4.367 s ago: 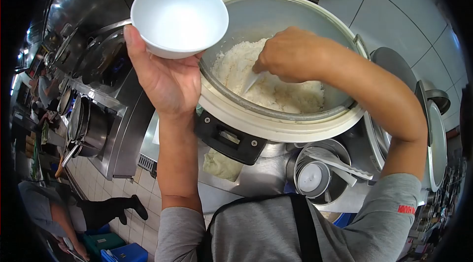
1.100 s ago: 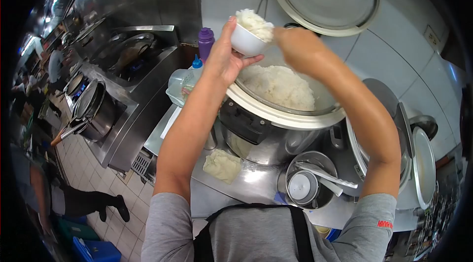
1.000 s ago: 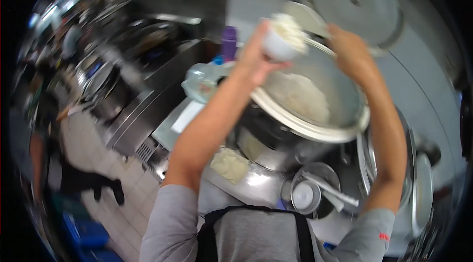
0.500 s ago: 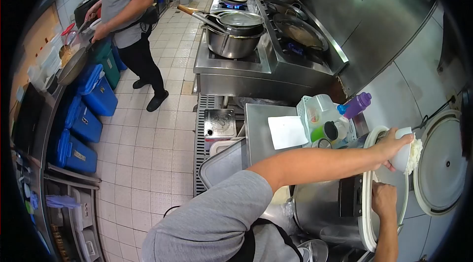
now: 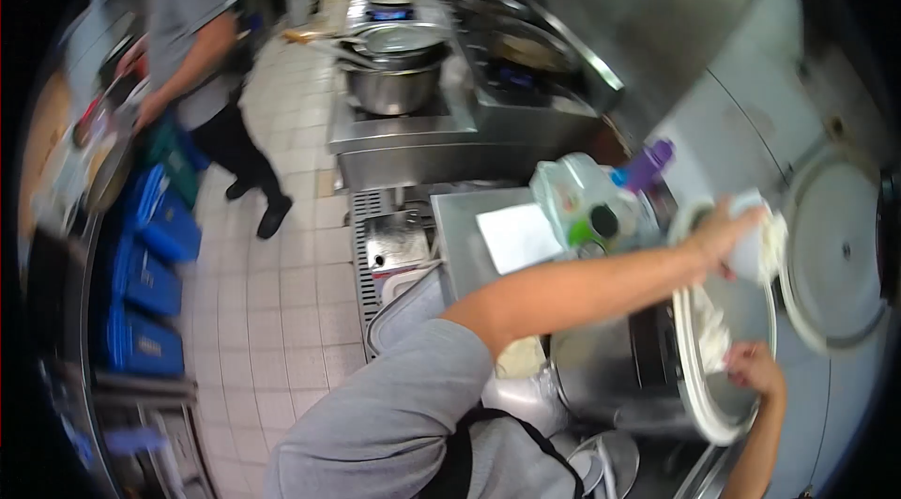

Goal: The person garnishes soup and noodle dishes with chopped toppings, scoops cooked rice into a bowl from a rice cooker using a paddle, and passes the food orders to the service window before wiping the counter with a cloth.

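A busy commercial kitchen.
A long stainless-steel cooking range [image 5: 441, 114] with steel pots [image 5: 394, 76] fills the upper middle; a large steel rice cooker [image 5: 638, 368] sits lower right, above a tiled floor [image 5: 282, 264].

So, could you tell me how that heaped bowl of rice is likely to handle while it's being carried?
The bowl looks small and light, since the left hand alone holds it. The rice mounds above the rim, so tilting would probably spill some. Its smooth white surface may be slippery.
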`<state>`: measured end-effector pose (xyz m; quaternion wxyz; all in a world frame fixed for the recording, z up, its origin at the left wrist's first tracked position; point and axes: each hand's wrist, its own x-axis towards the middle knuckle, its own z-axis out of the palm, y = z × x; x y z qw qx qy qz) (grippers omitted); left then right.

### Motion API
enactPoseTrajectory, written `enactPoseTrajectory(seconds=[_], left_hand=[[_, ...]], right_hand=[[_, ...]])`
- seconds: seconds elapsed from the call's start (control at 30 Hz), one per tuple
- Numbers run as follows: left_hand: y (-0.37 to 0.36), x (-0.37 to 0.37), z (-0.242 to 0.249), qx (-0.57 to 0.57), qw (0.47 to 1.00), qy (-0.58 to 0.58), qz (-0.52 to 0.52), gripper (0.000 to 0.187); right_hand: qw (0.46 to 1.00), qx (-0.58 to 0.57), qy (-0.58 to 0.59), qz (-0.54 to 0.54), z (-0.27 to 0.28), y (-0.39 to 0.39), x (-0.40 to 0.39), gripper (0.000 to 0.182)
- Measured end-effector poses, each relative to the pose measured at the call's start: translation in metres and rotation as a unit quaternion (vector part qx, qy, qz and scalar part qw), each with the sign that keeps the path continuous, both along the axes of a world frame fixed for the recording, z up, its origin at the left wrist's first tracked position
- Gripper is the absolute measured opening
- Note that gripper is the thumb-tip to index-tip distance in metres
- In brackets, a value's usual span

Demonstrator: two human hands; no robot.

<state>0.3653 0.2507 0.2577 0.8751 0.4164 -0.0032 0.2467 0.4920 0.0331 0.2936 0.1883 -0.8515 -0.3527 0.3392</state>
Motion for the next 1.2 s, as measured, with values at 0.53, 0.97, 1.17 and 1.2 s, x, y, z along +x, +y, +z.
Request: enactPoseTrajectory(seconds=[0.53,0.97,1.17,1.2], left_hand=[[-0.005,-0.007,0.008,0.046,0.998,0.022,-0.044,0.060],[-0.005,-0.013,0.008,0.087,0.992,-0.018,-0.089,0.068],[-0.005,-0.015,0.011,0.065,0.991,-0.007,-0.113,0.066],[-0.004,-0.016,0.011,0.049,0.991,-0.006,-0.126,0.064]], right_hand=[[0.933,0.103,-0.338,-0.065,0.061,0.026,-0.041,0.019],[0.851,0.246,-0.463,-0.005,0.067,0.010,-0.094,0.044],[0.817,0.228,-0.529,0.031,0.035,0.018,-0.097,0.047],[0.815,0.248,-0.522,0.034,0.036,0.017,-0.094,0.047]])
